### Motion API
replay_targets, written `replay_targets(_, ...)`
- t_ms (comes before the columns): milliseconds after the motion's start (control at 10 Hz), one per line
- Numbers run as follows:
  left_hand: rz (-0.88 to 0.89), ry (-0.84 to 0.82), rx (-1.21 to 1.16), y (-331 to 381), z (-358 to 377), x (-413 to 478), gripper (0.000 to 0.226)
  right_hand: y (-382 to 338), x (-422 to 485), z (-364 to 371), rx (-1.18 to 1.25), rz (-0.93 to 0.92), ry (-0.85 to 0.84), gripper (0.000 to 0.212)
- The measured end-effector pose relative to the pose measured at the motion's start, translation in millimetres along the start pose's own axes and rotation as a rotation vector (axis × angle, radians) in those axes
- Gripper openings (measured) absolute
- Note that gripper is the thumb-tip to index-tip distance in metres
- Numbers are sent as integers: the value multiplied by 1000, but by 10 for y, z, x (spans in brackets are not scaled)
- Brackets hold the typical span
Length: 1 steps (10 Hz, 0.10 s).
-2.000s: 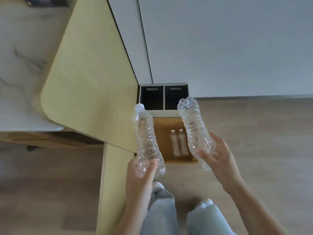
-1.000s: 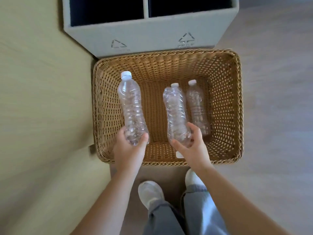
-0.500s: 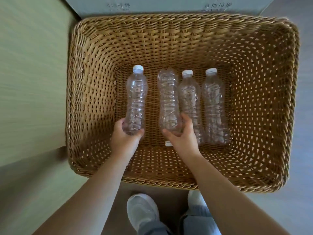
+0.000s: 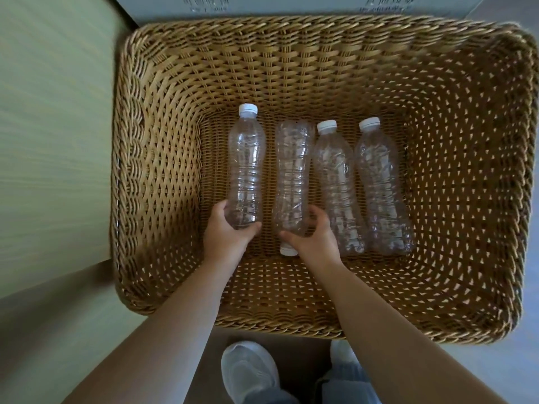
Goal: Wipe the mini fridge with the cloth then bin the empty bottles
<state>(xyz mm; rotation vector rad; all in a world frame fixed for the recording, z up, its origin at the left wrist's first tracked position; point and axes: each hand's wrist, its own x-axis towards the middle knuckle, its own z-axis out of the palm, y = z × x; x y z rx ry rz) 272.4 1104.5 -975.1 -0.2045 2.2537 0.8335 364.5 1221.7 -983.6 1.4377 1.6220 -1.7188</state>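
1. Pale floor [image 4: 507,377] surrounds a woven wicker basket [image 4: 157,176]. A yellow-green panel [image 4: 49,118] stands on the basket's left, and a grey box [image 4: 291,5] with printed characters sits at its far edge.
2. 2 bare hands reach down into the basket: the left hand [image 4: 226,233] and the right hand [image 4: 314,236].
3. The left fingers [image 4: 219,207] are clamped on the base end of the 1st bottle [image 4: 246,167], with the thumb on its right side and the other fingers curled round its left.
4. The right fingers [image 4: 318,214] are curled round the 2nd bottle [image 4: 291,170] near its neck, with the thumb across the front.
5. 4 bottles lie in the basket in 1 row, side by side, low on its bottom and running lengthwise away from the person.
6. All 4 are clear, ribbed plastic with no label and no visible liquid, and each has 1 white cap.
7. 3 caps point away from the person. The 2nd bottle is reversed, and its cap sits just below the right thumb.
8. The 3rd bottle [image 4: 334,182] lies just beside the right hand's outer fingers.
9. The 4th bottle [image 4: 380,185] lies just beside the 3rd, apart from both hands.
10. The row sits left of the basket's centre, and bare weave shows to its right.
11. 2 white shoes [image 4: 248,370] and grey trouser legs [image 4: 347,386] show below the near rim.
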Motion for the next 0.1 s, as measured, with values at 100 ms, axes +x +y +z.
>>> replay_targets(100, -3, -40, -25, 58, -51, -36, 76, -49, -30, 9, -1, 4, 4, 86)
